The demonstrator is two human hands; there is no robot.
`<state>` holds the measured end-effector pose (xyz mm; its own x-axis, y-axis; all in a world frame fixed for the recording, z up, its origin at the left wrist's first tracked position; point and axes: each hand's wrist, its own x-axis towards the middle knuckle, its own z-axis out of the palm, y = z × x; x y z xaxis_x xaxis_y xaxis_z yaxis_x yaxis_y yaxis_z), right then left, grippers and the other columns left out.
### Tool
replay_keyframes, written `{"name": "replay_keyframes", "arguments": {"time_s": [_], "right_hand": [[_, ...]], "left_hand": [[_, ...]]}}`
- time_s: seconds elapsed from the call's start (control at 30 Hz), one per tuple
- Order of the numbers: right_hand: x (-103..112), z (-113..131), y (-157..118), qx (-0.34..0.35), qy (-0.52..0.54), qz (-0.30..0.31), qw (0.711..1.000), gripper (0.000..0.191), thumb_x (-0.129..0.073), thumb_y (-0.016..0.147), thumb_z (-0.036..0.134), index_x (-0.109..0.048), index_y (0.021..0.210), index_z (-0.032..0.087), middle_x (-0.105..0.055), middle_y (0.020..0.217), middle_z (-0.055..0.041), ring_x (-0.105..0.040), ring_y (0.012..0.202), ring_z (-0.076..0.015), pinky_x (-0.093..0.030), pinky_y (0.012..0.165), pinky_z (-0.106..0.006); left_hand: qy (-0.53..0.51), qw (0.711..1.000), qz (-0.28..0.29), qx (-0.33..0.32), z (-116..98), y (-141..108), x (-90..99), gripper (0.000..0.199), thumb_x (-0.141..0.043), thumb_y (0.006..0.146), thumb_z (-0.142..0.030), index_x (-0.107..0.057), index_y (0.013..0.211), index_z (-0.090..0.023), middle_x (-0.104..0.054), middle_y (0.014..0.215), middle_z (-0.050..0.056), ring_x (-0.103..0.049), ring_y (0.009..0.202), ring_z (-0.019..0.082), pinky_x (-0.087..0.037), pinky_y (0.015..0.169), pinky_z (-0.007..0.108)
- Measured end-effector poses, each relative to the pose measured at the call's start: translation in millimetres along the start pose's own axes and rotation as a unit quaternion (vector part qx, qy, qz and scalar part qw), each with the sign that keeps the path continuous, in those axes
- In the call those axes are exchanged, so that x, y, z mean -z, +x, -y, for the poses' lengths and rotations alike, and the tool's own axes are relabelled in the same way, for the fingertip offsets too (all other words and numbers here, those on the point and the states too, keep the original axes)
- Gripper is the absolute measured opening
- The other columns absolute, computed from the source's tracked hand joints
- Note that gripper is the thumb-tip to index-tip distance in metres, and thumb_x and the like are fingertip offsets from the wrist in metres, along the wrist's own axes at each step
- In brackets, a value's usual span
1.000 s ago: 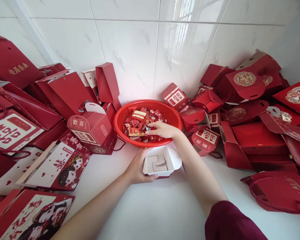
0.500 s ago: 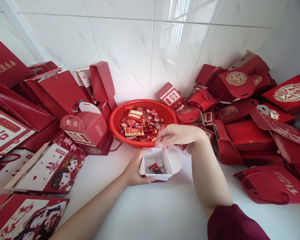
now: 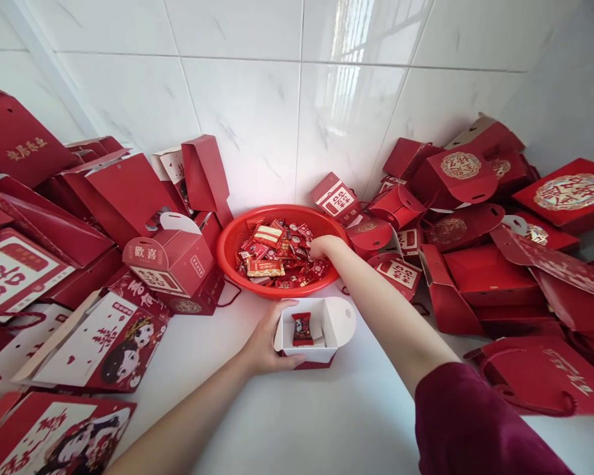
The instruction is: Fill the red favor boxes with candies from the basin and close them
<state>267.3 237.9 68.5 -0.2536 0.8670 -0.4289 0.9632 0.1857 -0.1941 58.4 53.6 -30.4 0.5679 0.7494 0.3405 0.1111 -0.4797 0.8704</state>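
My left hand (image 3: pixel 272 340) grips the left side of a small open candy box (image 3: pixel 311 356), white inside and red outside, with a round flap folded out to the right. One red-wrapped candy (image 3: pixel 302 328) lies on the box's floor. Behind the box stands a red plastic basket (image 3: pixel 225 264) with a heap of wrapped candies (image 3: pixel 277 254). My right hand (image 3: pixel 325 247) reaches over the basket's right side, down at the candies. Its fingertips are hidden, so any hold on a candy does not show.
Red gift boxes (image 3: pixel 171 257) are piled on the left, some with flaps up. More red boxes (image 3: pixel 499 264) crowd the right side. A white tiled wall (image 3: pixel 247 119) rises behind the basket, and all stands on a white tabletop (image 3: pixel 277 422).
My right hand has moved from above the box forward into the basket. The candy in the box now shows plainly. My left hand still holds the box.
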Motion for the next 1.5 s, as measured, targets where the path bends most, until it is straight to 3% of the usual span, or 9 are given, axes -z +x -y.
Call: {"name": "replay_keyframes", "arguments": {"time_s": [0.1,0.23,0.47,0.57,0.7,0.9,1.07,1.27,1.5], "right_hand": [[-1.3,-2.0,12.2,-0.010,-0.037,0.063,0.997,0.033,-0.060,0.096,0.034,-0.059,0.124,0.017,-0.061,0.125,-0.0095,-0.063,0.105,-0.0221,-0.055,0.088,-0.043],[-5.3,-10.2,12.2,0.018,-0.055,0.082,0.995,0.034,-0.063,0.094,0.036,-0.061,0.121,0.015,-0.062,0.123,-0.0094,-0.063,0.107,-0.0236,-0.054,0.091,-0.043],[2.0,-19.7,-11.7,0.105,-0.009,0.072,0.992,0.065,-0.088,0.061,0.030,-0.067,0.121,0.016,-0.074,0.107,-0.0053,-0.069,0.094,-0.0224,-0.050,0.078,-0.023],[4.5,-18.0,-30.6,0.128,0.021,0.040,0.991,0.059,-0.084,0.062,0.021,-0.069,0.120,0.017,-0.076,0.094,-0.0021,-0.070,0.082,-0.0191,-0.050,0.072,-0.022],[-1.7,-17.1,-56.4,0.151,0.075,-0.046,0.985,0.049,-0.077,0.070,0.016,-0.070,0.118,0.023,-0.076,0.094,0.0010,-0.069,0.085,-0.0168,-0.049,0.073,-0.020],[-24.6,-13.3,-69.3,0.094,0.142,-0.174,0.970,0.008,-0.071,0.073,0.010,-0.073,0.079,0.016,-0.075,0.082,-0.0057,-0.069,0.079,-0.0189,-0.050,0.075,-0.025],[-33.7,-12.4,-75.3,0.110,0.209,-0.253,0.938,0.008,-0.063,0.081,0.012,-0.063,0.077,0.018,-0.073,0.090,-0.0043,-0.066,0.088,-0.0182,-0.048,0.084,-0.028],[-35.7,-15.3,-82.8,0.118,0.337,-0.239,0.903,0.004,-0.048,0.095,0.025,-0.049,0.092,0.022,-0.068,0.076,-0.0003,-0.069,0.066,-0.0156,-0.053,0.057,-0.024],[-38.3,-12.8,-82.3,0.175,0.437,-0.226,0.853,0.017,-0.064,0.087,0.026,-0.050,0.080,0.020,-0.065,0.063,0.0014,-0.067,0.057,-0.0124,-0.045,0.042,-0.015]], "left_hand": [[0.006,1.000,0.003,0.008,-0.1,0.0,0.5,0.092,-0.083,0.063,-0.037,-0.034,0.141,-0.027,-0.045,0.138,0.013,-0.052,0.123,0.034,-0.045,0.104,0.050],[-0.010,1.000,-0.001,0.010,-1.2,0.6,-0.2,0.091,-0.083,0.063,-0.037,-0.035,0.140,-0.027,-0.046,0.136,0.012,-0.054,0.121,0.033,-0.045,0.103,0.048],[-0.041,0.999,-0.003,0.014,-1.1,1.8,-1.9,0.089,-0.082,0.065,-0.036,-0.034,0.141,-0.027,-0.047,0.138,0.012,-0.054,0.123,0.033,-0.045,0.104,0.048],[-0.042,0.999,-0.007,0.009,0.0,1.9,-2.4,0.089,-0.082,0.065,-0.037,-0.035,0.140,-0.026,-0.047,0.138,0.013,-0.053,0.123,0.034,-0.045,0.104,0.048],[-0.039,0.999,-0.015,0.006,0.4,1.9,-3.0,0.089,-0.082,0.065,-0.038,-0.036,0.140,-0.025,-0.047,0.138,0.013,-0.052,0.124,0.035,-0.043,0.106,0.051],[-0.045,0.999,-0.012,0.004,-0.5,1.0,-5.0,0.090,-0.082,0.065,-0.037,-0.036,0.140,-0.025,-0.045,0.141,0.014,-0.051,0.127,0.036,-0.043,0.106,0.053],[-0.055,0.998,-0.009,0.013,0.4,0.8,-4.9,0.090,-0.082,0.065,-0.037,-0.035,0.140,-0.026,-0.047,0.140,0.015,-0.053,0.124,0.036,-0.046,0.104,0.052],[-0.076,0.997,-0.014,0.024,0.5,0.0,-5.2,0.090,-0.082,0.066,-0.037,-0.034,0.141,-0.025,-0.048,0.139,0.015,-0.054,0.124,0.036,-0.045,0.104,0.053],[-0.043,0.999,-0.019,0.006,-1.4,1.1,-4.6,0.091,-0.083,0.064,-0.037,-0.036,0.141,-0.026,-0.044,0.140,0.014,-0.050,0.128,0.035,-0.043,0.107,0.054]]}}
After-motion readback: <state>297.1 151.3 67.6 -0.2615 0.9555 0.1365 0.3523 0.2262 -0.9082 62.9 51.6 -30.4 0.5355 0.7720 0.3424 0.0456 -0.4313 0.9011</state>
